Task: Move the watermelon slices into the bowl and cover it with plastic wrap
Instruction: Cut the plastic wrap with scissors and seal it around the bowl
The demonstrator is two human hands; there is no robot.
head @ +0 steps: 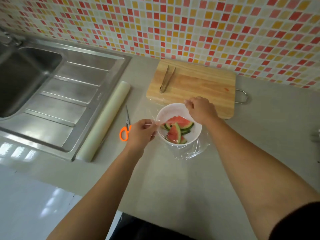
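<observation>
A white bowl stands on the counter with several watermelon slices inside. A sheet of clear plastic wrap lies over and around the bowl, its loose edge spread on the counter at the front right. My left hand pinches the wrap at the bowl's left rim. My right hand pinches the wrap above the bowl's far right rim, hiding part of it.
A wooden cutting board with metal tongs lies behind the bowl. Orange-handled scissors and a roll of plastic wrap lie to the left, beside the steel sink and its drainboard. A tiled wall stands behind.
</observation>
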